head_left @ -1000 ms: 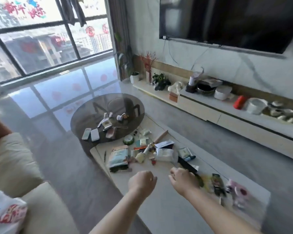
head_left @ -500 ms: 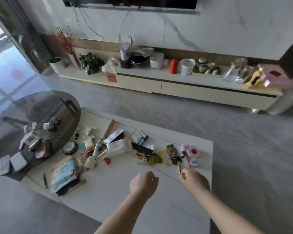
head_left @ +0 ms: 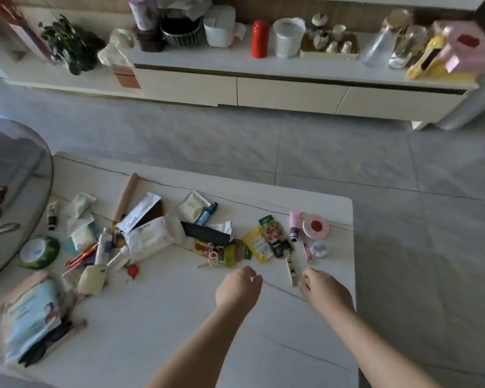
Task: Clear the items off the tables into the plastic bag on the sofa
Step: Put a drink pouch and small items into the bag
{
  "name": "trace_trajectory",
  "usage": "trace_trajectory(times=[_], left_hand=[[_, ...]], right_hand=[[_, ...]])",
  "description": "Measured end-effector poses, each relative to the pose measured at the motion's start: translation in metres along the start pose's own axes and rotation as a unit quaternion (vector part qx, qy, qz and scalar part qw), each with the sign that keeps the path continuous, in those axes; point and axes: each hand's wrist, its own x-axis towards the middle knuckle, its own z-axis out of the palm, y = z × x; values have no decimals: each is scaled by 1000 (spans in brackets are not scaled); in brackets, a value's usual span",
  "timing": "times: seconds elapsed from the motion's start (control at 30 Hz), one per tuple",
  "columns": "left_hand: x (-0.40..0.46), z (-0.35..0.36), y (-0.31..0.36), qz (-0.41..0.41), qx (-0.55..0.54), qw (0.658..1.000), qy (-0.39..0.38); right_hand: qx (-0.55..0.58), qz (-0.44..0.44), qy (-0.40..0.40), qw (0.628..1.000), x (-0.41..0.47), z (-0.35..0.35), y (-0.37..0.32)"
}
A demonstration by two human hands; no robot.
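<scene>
- White rectangular table (head_left: 157, 331) strewn with small items in a loose band across its far half; bare surface nearest the camera.
- Right end of the band: pink round compact (head_left: 315, 227) with red centre, a small pink tube (head_left: 294, 224) touching its left side, a yellow sachet (head_left: 259, 245) and a dark printed sachet (head_left: 276, 237) overlapping.
- Middle: black pouch (head_left: 207, 233), white wipes pack (head_left: 149, 239), blue tube (head_left: 207, 214), wooden rolling pin (head_left: 126, 196) lying aslant.
- Left: green-rimmed tape roll (head_left: 39, 251), red small ball (head_left: 132, 270), pale blue packet (head_left: 31, 317) at the near left corner.
- Round glass table (head_left: 37, 175) at the left edge, overlapping the white table's corner.
- Containers on the TV cabinet (head_left: 291, 91): white perforated basket (head_left: 288, 37), contents not visible; a tray (head_left: 329, 53) holding small tea cups; a red canister (head_left: 260, 38) just left of the basket.
- Left hand (head_left: 237, 288) loosely curled, holding nothing, above bare tabletop.
- Right hand (head_left: 326, 289) fingers bent, holding nothing, fingertips just beside a narrow pale strip (head_left: 291, 271).
- Since half a second ago: view has come closer and lower; the glass table has slid mostly out of view; both hands sit nearer the sachets.
</scene>
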Motion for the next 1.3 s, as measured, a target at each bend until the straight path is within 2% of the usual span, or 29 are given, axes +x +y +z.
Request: trace_trajectory(times=[0.27, 0.37, 0.57, 0.67, 0.73, 0.83, 0.93, 1.03, 1.2, 1.3], left_hand=[[121, 74, -1, -1, -21, 999, -25], [153, 98, 4, -6, -43, 999, -11], [191, 123, 12, 10, -59, 997, 47], [198, 124, 19, -10, -48, 996, 79], [200, 123, 23, -16, -4, 993, 119], [203, 123, 28, 31, 86, 981, 173], [202, 129, 24, 80, 154, 977, 125], [191, 138, 7, 105, 187, 974, 67], [161, 148, -14, 132, 192, 971, 55], [161, 148, -12, 109, 162, 974, 115]], right_hand=[[35, 42, -30, 998, 94, 93, 33], [60, 57, -3, 997, 125, 121, 38], [36, 72, 79, 994, 153, 156, 44], [74, 58, 92, 991, 155, 156, 48], [96, 38, 115, 988, 156, 150, 52], [65, 22, 117, 991, 160, 145, 58], [23, 37, 84, 996, 157, 152, 61], [40, 24, 69, 996, 140, 162, 65], [122, 12, 72, 990, 124, 159, 71], [125, 47, 93, 987, 135, 157, 71]])
